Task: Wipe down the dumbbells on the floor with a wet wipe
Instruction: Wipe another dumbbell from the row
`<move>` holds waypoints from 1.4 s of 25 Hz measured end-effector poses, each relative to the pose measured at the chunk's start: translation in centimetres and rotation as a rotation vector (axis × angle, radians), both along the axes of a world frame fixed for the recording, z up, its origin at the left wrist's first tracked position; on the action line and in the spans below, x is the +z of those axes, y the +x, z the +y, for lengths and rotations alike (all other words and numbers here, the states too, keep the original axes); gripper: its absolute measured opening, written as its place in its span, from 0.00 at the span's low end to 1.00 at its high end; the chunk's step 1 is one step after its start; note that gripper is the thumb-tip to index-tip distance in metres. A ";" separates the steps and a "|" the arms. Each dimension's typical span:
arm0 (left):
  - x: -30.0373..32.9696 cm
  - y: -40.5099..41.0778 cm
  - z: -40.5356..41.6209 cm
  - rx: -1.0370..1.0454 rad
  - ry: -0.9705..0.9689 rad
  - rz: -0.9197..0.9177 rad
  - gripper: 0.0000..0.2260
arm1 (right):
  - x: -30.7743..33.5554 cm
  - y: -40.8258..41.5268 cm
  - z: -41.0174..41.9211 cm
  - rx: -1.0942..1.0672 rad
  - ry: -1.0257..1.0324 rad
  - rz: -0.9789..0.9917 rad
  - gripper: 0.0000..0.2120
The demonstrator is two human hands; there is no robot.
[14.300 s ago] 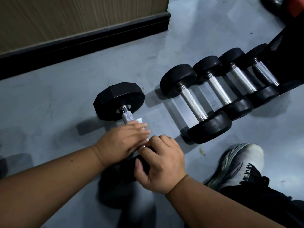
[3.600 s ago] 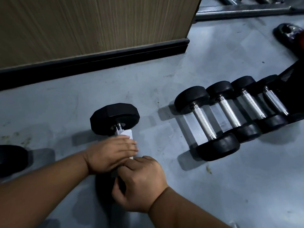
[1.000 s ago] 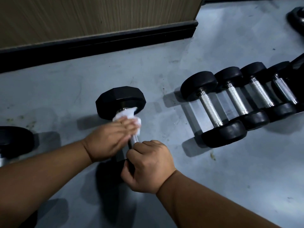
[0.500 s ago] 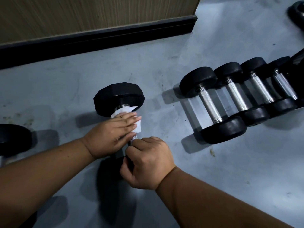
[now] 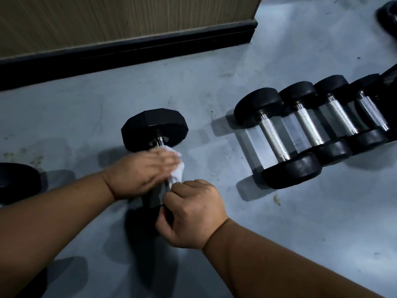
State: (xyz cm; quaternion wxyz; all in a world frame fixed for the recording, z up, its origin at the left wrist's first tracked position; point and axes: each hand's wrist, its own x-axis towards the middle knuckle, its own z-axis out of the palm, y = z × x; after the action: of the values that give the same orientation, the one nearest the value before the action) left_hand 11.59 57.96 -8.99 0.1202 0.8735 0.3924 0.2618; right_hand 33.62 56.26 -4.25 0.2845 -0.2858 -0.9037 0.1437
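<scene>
Nearest us, our right hand (image 5: 189, 214) grips the near head and handle end of the hex dumbbell (image 5: 154, 127) on the floor (image 5: 300, 233), steadying it, while just beyond our left hand (image 5: 141, 168) holds the wet wipe (image 5: 177, 166) wrapped over the handle near the far head. We judge this dumbbell mid-wipe. Farther right, the row of round dumbbells (image 5: 279, 134) lies untouched, cleaned or not we cannot tell.

The dumbbell's near head (image 5: 150, 203) lies mostly hidden under both wrists; the left hand (image 5: 141, 171) is motion-blurred.
</scene>
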 end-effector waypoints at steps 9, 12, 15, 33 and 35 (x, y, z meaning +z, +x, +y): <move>-0.5 -0.1 0.2 -0.061 0.018 -0.025 0.16 | -0.4 -0.3 -0.2 -0.009 0.028 0.006 0.10; -0.7 -0.1 0.8 0.172 0.034 -0.062 0.15 | -0.3 -0.3 -0.4 -0.017 0.041 -0.007 0.14; -1.5 2.3 -1.8 0.020 0.010 -0.058 0.19 | -0.3 -0.5 -0.5 -0.025 0.054 -0.024 0.14; -0.7 -0.6 0.0 0.166 0.038 -0.034 0.13 | 0.1 -1.5 -1.2 -0.054 0.077 -0.060 0.16; -1.1 0.7 -1.4 0.122 0.032 -0.032 0.14 | 0.0 -1.6 -1.5 -0.060 0.075 -0.067 0.15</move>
State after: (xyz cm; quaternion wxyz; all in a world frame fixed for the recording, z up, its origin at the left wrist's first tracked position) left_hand 12.32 56.54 -10.05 0.0963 0.8454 0.4390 0.2886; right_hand 32.02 54.80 -4.26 0.2686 -0.3065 -0.9086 0.0916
